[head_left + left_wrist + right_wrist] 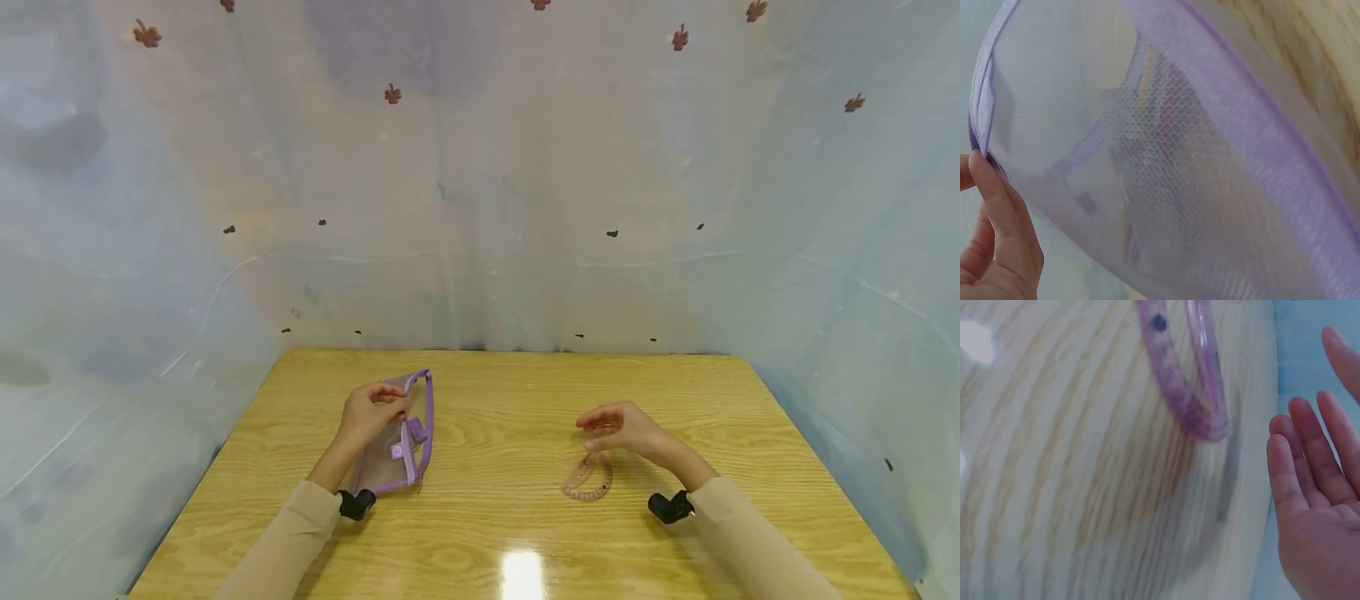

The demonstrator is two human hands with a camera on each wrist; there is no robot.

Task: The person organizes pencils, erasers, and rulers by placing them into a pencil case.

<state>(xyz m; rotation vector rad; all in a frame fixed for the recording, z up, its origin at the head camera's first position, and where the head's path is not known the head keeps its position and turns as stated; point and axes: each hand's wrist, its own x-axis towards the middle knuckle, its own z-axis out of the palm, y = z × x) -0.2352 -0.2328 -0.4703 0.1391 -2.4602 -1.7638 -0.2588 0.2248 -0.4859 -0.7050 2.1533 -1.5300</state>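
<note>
A see-through mesh zip pouch [378,467] with purple trim is at the left of the table, its zipped mouth spread apart. My left hand [375,410] pinches the rim of that mouth between thumb and fingers. Through the mesh [1154,144], blurred yellow and dark pink strips show; their kind is unclear. My right hand [624,427] is above the right half of the table, fingers loosely bent and apart from the thumb. Just below it is a pink see-through protractor [587,479]. In the right wrist view the protractor [1179,394] is apart from the fingers, its top cut off.
The wood-grain table [495,450] stretches between both hands. A pale curtain [480,208] with small leaf marks surrounds its back and sides. Each wrist wears a black camera, such as the right one [670,507]. Light glares off the table's front.
</note>
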